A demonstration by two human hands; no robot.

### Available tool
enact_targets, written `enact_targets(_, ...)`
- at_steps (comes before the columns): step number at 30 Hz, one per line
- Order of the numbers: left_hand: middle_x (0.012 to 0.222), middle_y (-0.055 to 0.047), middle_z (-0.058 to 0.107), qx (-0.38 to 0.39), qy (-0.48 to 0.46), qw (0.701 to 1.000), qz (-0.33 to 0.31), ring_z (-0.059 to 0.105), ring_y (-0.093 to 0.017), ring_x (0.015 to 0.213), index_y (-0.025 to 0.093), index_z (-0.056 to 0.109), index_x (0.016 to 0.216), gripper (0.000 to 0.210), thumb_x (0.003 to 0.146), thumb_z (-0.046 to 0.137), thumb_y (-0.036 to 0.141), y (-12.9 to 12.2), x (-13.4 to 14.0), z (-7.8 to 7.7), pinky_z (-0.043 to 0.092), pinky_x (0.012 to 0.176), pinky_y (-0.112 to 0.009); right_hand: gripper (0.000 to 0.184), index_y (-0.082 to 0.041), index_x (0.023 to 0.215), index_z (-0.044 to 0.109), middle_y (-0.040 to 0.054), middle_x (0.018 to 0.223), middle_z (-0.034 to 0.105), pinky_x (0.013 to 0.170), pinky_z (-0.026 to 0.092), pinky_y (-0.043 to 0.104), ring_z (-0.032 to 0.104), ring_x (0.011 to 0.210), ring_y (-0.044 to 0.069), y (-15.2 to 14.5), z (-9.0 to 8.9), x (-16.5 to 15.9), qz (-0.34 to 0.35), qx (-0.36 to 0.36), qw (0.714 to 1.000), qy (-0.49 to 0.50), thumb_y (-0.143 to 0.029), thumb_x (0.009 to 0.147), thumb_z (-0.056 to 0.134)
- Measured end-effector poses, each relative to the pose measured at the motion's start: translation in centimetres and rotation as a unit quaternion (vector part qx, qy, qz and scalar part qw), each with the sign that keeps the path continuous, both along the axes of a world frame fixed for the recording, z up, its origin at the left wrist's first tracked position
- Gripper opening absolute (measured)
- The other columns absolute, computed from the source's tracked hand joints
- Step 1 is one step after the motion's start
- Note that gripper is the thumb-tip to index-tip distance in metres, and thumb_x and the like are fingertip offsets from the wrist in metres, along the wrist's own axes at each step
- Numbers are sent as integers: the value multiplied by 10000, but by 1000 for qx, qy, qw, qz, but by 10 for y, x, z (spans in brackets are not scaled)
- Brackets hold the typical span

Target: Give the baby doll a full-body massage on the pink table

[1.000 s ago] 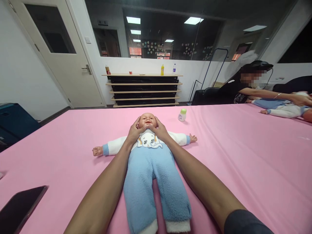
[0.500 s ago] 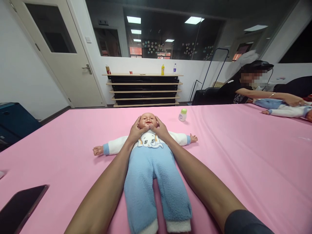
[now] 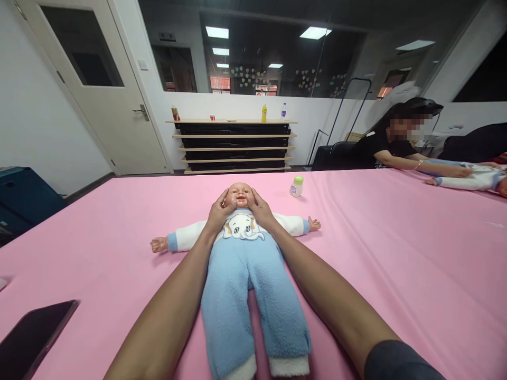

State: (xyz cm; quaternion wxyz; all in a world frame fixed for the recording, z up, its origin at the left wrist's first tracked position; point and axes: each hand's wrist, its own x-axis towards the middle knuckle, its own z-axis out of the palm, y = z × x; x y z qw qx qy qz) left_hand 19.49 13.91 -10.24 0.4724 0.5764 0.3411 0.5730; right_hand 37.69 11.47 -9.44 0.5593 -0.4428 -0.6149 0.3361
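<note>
A baby doll (image 3: pixel 246 274) in a white and blue fleece suit with an elephant face on the chest lies face up, arms spread and legs toward me. My left hand (image 3: pixel 219 212) cups the left side of its head, fingers along the side and thumb on the cheek. On the opposite side, my right hand (image 3: pixel 261 210) holds the head the same way, its thumb on the other cheek. Between my thumbs the doll's mouth and chin are visible. A small white bottle with a green cap (image 3: pixel 297 187) stands beyond my right hand.
The doll lies on a pink-covered table (image 3: pixel 380 232). A dark phone (image 3: pixel 35 338) rests at the near left. At the far right a person (image 3: pixel 390 145) reaches over another doll (image 3: pixel 463 180). Behind the table stands a low shelf stack (image 3: pixel 235 136) with bottles on top.
Both my thumbs have slid apart, from meeting at the doll's chin out to its cheeks. The other person's arm has shifted left over the second doll.
</note>
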Motion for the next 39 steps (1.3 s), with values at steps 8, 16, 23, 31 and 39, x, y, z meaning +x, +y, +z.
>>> enact_targets(8,1503,-90,465,-5,28,999,24,490,-292,1341,220,413,1481,890,719,807,459,1,0,-2,427,1112,-410,939,-235,1524,346,43,1531,412,1191,314,406,382,1424,263,-10,10,-1,10,-6,1000,-20,-622,756,722)
enact_targets(16,1508,-114,455,-1,40,999,10,478,-295,1349,173,375,1502,884,771,747,500,-7,1,8,416,1117,-397,858,-240,1528,344,24,1534,407,1200,300,398,371,1431,254,-6,5,0,4,-1,1000,-23,-625,825,648)
enact_targets(23,1484,-100,489,-12,11,1000,8,491,-275,1341,182,455,1454,764,828,657,569,-9,3,11,409,1125,-394,785,-231,1518,364,24,1546,389,1208,280,363,354,1443,207,1,-2,0,1,-5,1000,-1,-688,893,492)
enact_targets(31,1487,-124,476,-15,42,999,26,506,-299,1322,195,375,1505,960,703,808,495,-7,3,6,409,1119,-413,855,-234,1526,346,37,1553,377,1201,295,377,362,1439,231,-3,5,0,1,-17,1000,-9,-669,836,602)
enact_targets(39,1545,-96,401,-16,40,999,6,481,-285,1348,236,291,1541,1043,678,836,448,-7,4,7,433,1102,-369,984,-238,1551,277,43,1576,329,1193,309,381,356,1442,247,-3,6,1,18,-14,1000,-22,-623,760,719)
